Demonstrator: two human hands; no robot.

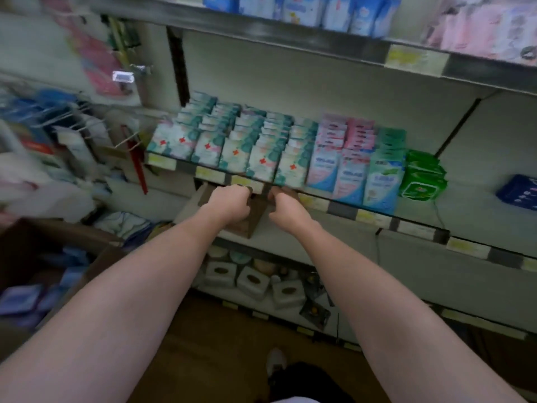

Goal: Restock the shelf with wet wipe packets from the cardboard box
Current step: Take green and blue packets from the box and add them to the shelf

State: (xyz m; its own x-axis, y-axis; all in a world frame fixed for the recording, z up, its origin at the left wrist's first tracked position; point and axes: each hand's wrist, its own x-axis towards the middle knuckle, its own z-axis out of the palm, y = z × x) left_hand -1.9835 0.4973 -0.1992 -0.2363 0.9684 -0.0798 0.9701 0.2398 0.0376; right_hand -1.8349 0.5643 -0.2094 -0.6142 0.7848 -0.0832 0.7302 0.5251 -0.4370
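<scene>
- Both bare forearms reach forward to a brown cardboard box [247,216] held just under the front lip of the grey metal shelf [343,210]; the box's flat matte flaps look blurred.
- The left hand [229,203] curls its fingers over the box's upper edge, gripping it.
- The right hand [286,209] reaches the box's right side with fingers tucked out of sight; cannot tell its grip.
- Soft, glossy teal-and-white wet wipe packets with red crosses [232,141] stand upright in tight rows on the shelf; pink and pale-blue packets [337,161] and green packets [421,178] sit to their right.
</scene>
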